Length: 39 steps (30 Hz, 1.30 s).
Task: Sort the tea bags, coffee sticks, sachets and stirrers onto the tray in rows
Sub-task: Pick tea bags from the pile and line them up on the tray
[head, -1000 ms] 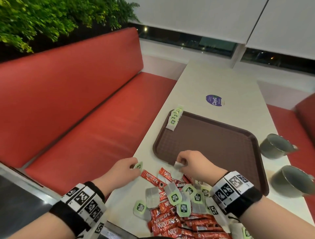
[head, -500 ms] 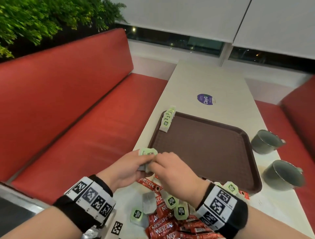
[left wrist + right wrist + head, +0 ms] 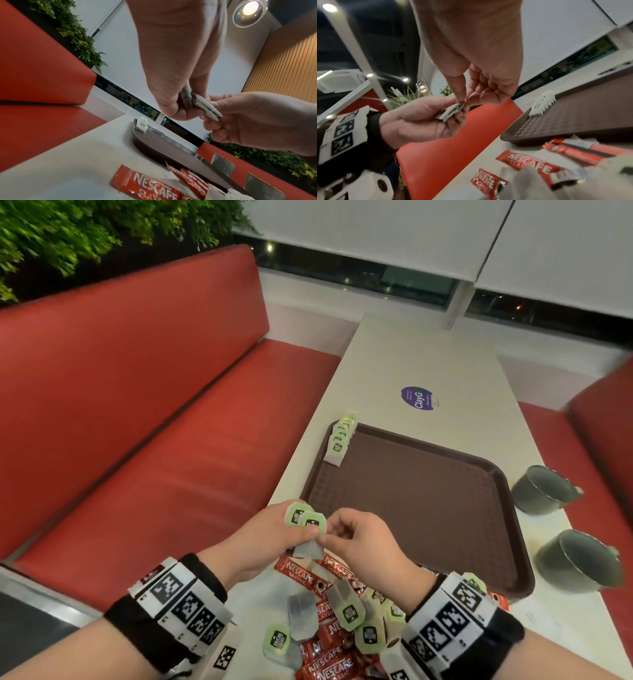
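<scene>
The left hand [image 3: 270, 537] holds two green-tagged tea bags [image 3: 306, 520] together above the counter [image 3: 428, 364], just off the near left corner of the brown tray [image 3: 428, 508], thumb and fingers [image 3: 173, 108] pinching the stacked bags. The right hand [image 3: 359, 537] meets them from the right, its thumb and forefinger pinching the lower edge of the same bags while the other fingers [image 3: 489, 97] curl loosely. In the far left corner of the tray a short row of tea bags [image 3: 339, 440] leans on the rim, overlapping one another; the rest of the tray floor is bare. At the near edge of the counter, below both hands, lies a loose heap of red Nescafe coffee sticks [image 3: 301, 573] mixed with more tea bags [image 3: 349, 609]. Two grey-green cups [image 3: 541, 491] stand along the right edge of the counter, beside the tray, and a round purple sticker [image 3: 418, 398] lies beyond the tray's far edge.
</scene>
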Available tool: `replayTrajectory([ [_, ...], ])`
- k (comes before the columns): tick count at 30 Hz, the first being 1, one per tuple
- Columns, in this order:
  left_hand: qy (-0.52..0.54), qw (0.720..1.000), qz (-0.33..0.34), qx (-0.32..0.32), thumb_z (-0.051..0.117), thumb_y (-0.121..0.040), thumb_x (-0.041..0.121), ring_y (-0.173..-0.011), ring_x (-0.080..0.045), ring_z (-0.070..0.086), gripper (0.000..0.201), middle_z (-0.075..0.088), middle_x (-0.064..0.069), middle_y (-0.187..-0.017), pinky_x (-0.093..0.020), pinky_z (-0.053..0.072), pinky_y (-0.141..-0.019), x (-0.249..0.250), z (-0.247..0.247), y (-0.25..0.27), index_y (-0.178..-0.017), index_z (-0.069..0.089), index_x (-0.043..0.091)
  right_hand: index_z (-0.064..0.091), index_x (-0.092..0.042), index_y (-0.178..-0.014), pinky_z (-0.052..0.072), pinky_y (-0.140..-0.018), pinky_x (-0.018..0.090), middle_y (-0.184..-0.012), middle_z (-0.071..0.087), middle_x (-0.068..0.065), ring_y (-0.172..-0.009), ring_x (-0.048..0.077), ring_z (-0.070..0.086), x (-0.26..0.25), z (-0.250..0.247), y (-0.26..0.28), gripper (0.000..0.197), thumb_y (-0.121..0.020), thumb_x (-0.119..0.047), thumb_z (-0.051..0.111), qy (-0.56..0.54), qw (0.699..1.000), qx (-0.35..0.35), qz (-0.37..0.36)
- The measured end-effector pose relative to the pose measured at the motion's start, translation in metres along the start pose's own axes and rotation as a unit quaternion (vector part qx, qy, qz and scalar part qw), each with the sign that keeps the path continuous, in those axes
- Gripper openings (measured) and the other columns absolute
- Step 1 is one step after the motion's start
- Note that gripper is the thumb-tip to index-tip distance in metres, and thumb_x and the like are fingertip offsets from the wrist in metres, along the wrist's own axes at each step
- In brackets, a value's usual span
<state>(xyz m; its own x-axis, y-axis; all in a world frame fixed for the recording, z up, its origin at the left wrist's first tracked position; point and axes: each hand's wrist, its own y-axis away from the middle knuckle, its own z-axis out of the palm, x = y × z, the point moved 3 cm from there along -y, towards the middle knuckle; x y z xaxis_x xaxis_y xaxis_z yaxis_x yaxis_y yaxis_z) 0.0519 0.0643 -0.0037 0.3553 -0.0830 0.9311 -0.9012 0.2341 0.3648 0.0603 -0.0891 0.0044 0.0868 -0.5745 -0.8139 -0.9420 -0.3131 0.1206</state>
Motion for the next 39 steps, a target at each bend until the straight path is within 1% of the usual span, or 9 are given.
replayTrajectory([
  [5, 0.066, 0.995, -0.043, 0.057, 0.058, -0.094, 0.023, -0.080, -0.015, 0.062, 0.020, 0.066, -0.009, -0.098, -0.025, 0.054, -0.069, -0.005, -0.001, -0.012, -0.112, 0.059, 0.014, 0.064, -0.014, -0.071, 0.045, -0.062, 0.029, -0.065, 0.060, 0.001, -0.060, 0.012, 0.051, 0.006, -0.011, -0.031, 0.013, -0.080, -0.014, 0.073, -0.062, 0.997, 0.006, 0.053],
  [8, 0.142, 0.981, -0.084, 0.102, 0.051, -0.097, 0.018, -0.085, -0.020, 0.063, 0.022, 0.063, -0.013, -0.103, -0.027, 0.055, -0.070, -0.009, -0.010, -0.020, -0.118, 0.052, 0.011, 0.063, -0.013, -0.070, 0.044, -0.056, 0.025, -0.061, 0.058, 0.000, -0.054, 0.011, 0.052, 0.013, -0.023, -0.060, 0.015, -0.082, -0.011, 0.071, -0.110, 0.988, 0.053, 0.097],
  [12, 0.195, 0.970, -0.083, 0.123, 0.038, -0.096, 0.001, -0.099, -0.026, 0.064, 0.028, 0.061, -0.018, -0.111, -0.028, 0.056, -0.074, -0.010, -0.026, -0.029, -0.123, 0.042, 0.009, 0.059, -0.010, -0.068, 0.035, -0.038, 0.014, -0.056, 0.055, 0.002, -0.036, 0.002, 0.046, 0.036, -0.038, -0.109, 0.018, -0.083, -0.004, 0.068, -0.122, 0.972, 0.106, 0.171],
  [15, 0.222, 0.964, -0.074, 0.128, 0.032, -0.096, -0.005, -0.103, -0.027, 0.063, 0.033, 0.060, -0.018, -0.113, -0.030, 0.055, -0.076, -0.011, -0.034, -0.033, -0.124, 0.036, 0.011, 0.058, -0.010, -0.070, 0.033, -0.038, 0.018, -0.057, 0.053, 0.004, -0.046, 0.011, 0.044, 0.056, -0.041, -0.141, 0.017, -0.083, -0.006, 0.068, -0.096, 0.965, 0.101, 0.221],
  [22, 0.219, 0.965, -0.065, 0.127, 0.033, -0.099, -0.002, -0.104, -0.024, 0.063, 0.025, 0.058, -0.016, -0.117, -0.029, 0.057, -0.077, -0.017, -0.042, -0.037, -0.118, 0.038, 0.014, 0.053, -0.013, -0.068, 0.036, -0.046, 0.023, -0.063, 0.053, 0.006, -0.054, 0.013, 0.048, 0.073, -0.033, -0.190, 0.023, -0.086, -0.004, 0.064, -0.076, 0.957, 0.070, 0.272],
  [25, 0.207, 0.970, -0.066, 0.111, 0.039, -0.099, 0.003, -0.104, -0.020, 0.063, 0.018, 0.057, -0.013, -0.117, -0.026, 0.057, -0.078, -0.017, -0.041, -0.036, -0.106, 0.043, 0.019, 0.052, -0.013, -0.069, 0.039, -0.050, 0.024, -0.065, 0.055, 0.007, -0.056, 0.015, 0.049, 0.075, -0.031, -0.198, 0.023, -0.086, -0.005, 0.064, -0.045, 0.957, 0.065, 0.279],
  [32, 0.185, 0.973, -0.065, 0.121, 0.048, -0.098, 0.010, -0.103, -0.020, 0.063, 0.012, 0.057, -0.010, -0.116, -0.019, 0.057, -0.072, -0.013, -0.038, -0.040, -0.102, 0.050, 0.021, 0.053, -0.011, -0.082, 0.050, -0.057, 0.026, -0.068, 0.061, 0.009, -0.059, 0.016, 0.057, 0.079, -0.033, -0.199, 0.015, -0.084, -0.006, 0.067, -0.043, 0.960, 0.076, 0.266],
  [36, 0.187, 0.973, -0.066, 0.119, 0.048, -0.098, 0.009, -0.104, -0.021, 0.063, 0.017, 0.057, -0.012, -0.114, -0.026, 0.056, -0.084, -0.012, -0.035, -0.044, -0.115, 0.050, 0.012, 0.055, -0.007, -0.090, 0.051, -0.056, 0.026, -0.072, 0.063, 0.010, -0.059, 0.016, 0.058, 0.071, -0.041, -0.187, 0.009, -0.087, -0.008, 0.064, -0.051, 0.966, 0.102, 0.233],
  [39, 0.187, 0.974, -0.065, 0.108, 0.046, -0.099, 0.012, -0.104, -0.020, 0.064, 0.024, 0.058, -0.010, -0.114, -0.031, 0.053, -0.092, -0.010, -0.030, -0.044, -0.122, 0.046, 0.012, 0.064, -0.011, -0.081, 0.047, -0.056, 0.023, -0.067, 0.063, 0.004, -0.057, 0.013, 0.057, 0.050, -0.036, -0.164, 0.006, -0.083, -0.015, 0.068, -0.042, 0.987, 0.067, 0.140],
])
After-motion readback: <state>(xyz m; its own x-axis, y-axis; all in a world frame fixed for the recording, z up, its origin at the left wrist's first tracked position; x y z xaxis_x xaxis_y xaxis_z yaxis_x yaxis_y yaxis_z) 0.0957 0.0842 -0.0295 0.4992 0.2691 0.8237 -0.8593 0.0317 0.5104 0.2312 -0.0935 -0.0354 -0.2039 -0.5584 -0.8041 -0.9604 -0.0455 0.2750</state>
